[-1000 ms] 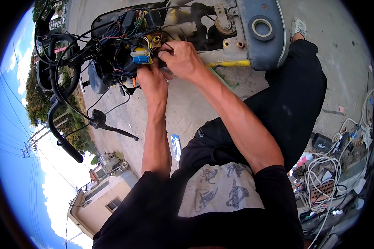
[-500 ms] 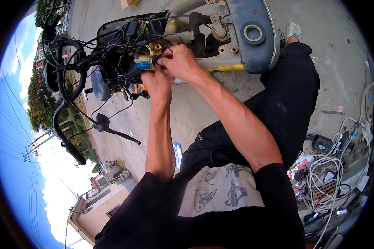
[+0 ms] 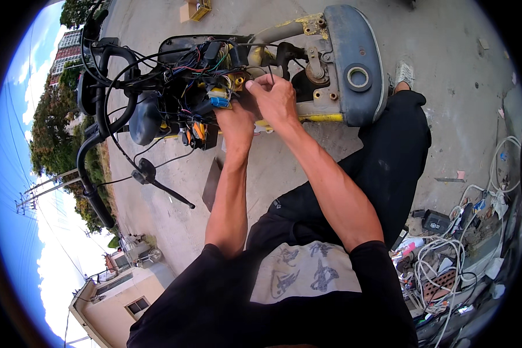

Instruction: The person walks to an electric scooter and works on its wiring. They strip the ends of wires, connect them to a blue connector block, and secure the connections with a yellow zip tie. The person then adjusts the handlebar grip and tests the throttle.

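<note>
A partly stripped scooter frame with a bundle of coloured wires lies before me. My left hand reaches into the wiring beside a blue connector; its fingertips are hidden behind the parts. Just to its right, my right hand is raised with thumb and fingers drawn together. A thin dark strand stands up at its fingers, but I cannot make out what they hold. Yellow metal fittings sit right beside the hands. Orange-and-black connectors hang below the wiring.
The black handlebar and a brake lever jut out at the left. A dark blue-grey panel with a round ring closes the frame's right end. White cables and scrap lie at the lower right. An open cardboard box stands at the far side.
My right hand has drawn away from my left and turned slightly upward. The left stays in the wiring. The whole view has shifted, so the scooter appears lower and further right.
</note>
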Available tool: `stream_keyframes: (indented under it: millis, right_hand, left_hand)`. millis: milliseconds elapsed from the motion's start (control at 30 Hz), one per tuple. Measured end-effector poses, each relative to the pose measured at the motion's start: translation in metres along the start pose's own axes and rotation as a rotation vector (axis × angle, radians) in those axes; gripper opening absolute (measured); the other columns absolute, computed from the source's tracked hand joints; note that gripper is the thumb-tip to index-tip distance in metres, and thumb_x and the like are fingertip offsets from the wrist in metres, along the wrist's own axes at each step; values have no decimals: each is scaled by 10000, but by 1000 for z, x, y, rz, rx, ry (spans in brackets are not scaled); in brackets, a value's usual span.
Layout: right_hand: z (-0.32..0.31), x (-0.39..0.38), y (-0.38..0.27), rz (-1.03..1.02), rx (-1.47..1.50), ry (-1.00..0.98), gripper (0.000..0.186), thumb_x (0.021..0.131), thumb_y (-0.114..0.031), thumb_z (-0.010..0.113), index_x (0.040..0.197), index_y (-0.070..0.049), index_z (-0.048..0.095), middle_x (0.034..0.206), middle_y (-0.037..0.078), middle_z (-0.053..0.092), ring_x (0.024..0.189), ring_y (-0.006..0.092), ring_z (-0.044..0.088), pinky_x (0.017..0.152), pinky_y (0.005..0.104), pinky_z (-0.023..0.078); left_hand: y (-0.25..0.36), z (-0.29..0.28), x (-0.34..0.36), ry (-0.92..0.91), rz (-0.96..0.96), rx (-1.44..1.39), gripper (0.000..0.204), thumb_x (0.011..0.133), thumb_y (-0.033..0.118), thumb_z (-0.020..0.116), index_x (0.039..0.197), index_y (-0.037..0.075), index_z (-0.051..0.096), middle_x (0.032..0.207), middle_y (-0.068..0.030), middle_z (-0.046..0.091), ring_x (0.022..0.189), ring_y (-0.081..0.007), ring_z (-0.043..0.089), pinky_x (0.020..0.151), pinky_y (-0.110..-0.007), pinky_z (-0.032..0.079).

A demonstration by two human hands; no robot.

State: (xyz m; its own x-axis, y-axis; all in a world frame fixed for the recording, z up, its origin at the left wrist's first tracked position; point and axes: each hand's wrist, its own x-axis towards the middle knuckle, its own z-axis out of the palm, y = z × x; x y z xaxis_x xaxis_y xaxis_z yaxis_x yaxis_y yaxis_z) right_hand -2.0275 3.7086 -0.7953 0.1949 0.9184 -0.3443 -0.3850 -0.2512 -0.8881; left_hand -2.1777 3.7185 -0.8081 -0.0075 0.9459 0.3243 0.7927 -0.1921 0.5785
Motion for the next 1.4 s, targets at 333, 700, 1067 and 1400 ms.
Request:
stream_keyframes:
  millis: [333, 700, 1067, 1400]
  right_hand:
    - [7, 3, 14, -54, 266, -26, 233, 920, -180, 771, 986, 44, 772, 837, 76, 761, 755, 125, 672, 709, 310, 537]
    - [-5, 10, -11, -125, 108, -103, 180, 923, -147, 772, 1004, 13, 778, 864, 53, 764, 777, 100, 661, 716, 285, 526]
    - [10, 24, -17, -319, -136, -17, 190, 842, -145, 839, 879, 11, 737, 729, 3, 671, 671, 60, 545, 628, 268, 474]
    - [-38, -15, -34, -40, -635, -203, 685, 982, -617, 591, 1215, 26, 639, 1042, 209, 739, 990, 399, 709, 880, 499, 530]
  left_hand:
    - [52, -8, -6, -33, -284, -281, 361, 1046, -62, 398, 1389, -15, 499, 990, -105, 645, 527, -84, 520, 466, -280, 432]
    - [43, -10, -5, -101, -280, -217, 324, 1080, -29, 370, 1389, -15, 465, 880, -119, 620, 474, -107, 532, 427, -300, 434]
    - [54, -11, -8, -89, -342, -302, 378, 1058, -45, 372, 1432, 0, 402, 952, -137, 604, 479, -111, 530, 420, -304, 426]
    - [8, 1, -7, 58, 2, -40, 425, 990, -74, 421, 1399, -40, 528, 1100, -163, 653, 762, -200, 589, 677, -370, 451]
